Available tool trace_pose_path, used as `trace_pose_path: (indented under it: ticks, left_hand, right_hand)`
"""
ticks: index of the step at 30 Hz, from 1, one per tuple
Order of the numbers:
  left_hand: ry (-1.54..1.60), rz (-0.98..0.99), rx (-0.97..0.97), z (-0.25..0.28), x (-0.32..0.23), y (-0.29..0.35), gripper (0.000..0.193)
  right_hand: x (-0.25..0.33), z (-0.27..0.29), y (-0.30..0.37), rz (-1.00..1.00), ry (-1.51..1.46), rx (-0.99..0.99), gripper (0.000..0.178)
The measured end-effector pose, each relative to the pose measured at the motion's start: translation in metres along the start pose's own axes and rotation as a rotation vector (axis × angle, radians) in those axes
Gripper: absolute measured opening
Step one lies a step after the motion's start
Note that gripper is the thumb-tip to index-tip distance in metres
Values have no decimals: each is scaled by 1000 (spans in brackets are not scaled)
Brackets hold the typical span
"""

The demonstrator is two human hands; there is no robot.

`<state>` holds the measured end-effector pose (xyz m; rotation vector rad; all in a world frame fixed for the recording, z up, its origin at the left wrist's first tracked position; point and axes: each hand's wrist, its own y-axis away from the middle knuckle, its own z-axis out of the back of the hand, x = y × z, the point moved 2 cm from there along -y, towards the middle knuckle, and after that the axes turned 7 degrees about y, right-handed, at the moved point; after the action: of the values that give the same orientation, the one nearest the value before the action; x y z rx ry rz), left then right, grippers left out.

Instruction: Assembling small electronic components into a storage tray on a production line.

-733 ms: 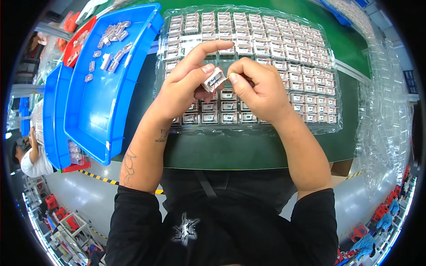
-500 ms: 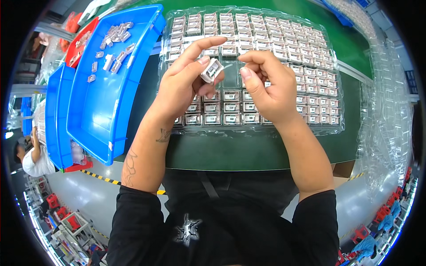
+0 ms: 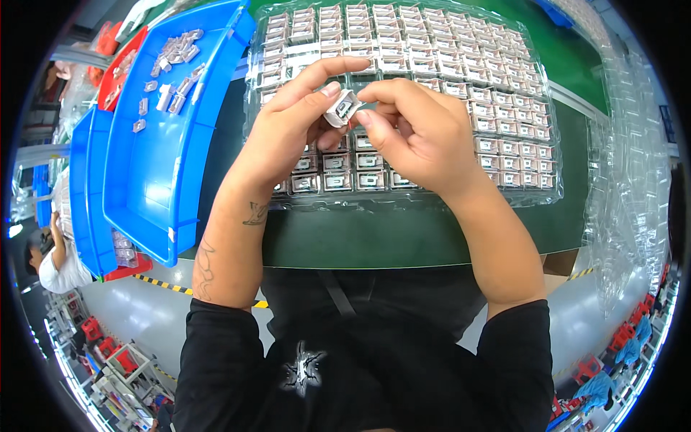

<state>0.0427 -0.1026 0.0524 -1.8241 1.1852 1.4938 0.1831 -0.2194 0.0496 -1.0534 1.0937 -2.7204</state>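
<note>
My left hand [image 3: 284,137] pinches a small white rectangular plastic part [image 3: 341,109] between thumb and fingers, its framed opening facing up. My right hand [image 3: 428,137] meets it from the other side, thumb and index fingertip closed at the part's right edge. Whatever sits between those right fingertips is too small to make out. Both hands are above a clear plastic tray [image 3: 432,199], whose pockets hold many similar white parts in rows. My hands cover some of its middle pockets.
A long blue bin [image 3: 151,183] at the left holds loose white parts at its far end. Beside it are another blue bin [image 3: 85,187] and a red bin [image 3: 137,54]. Stacked clear trays [image 3: 626,165] stand at the right. A person in white [image 3: 61,263] is at the far left.
My right hand has moved left to the part, closing the gap between the hands. A thin translucent strip seen earlier at the part's right side is now hidden by the fingers.
</note>
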Motion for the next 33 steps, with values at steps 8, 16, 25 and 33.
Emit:
trace_pose_path:
  ticks: [8,16,25,33]
  left_hand:
    - [-5,51,55,0,1,1,47]
    - [183,108,173,6,2,4,45]
    - [149,82,91,4,4,-1,48]
    - [123,58,25,3,3,1,35]
  right_hand:
    - [-3,-5,-2,73,54,-77,3]
    - [0,-2,-1,29,61,-89,5]
    - [0,-2,-2,18,48,-104,4]
    - [0,3,1,-118,12,-119,8]
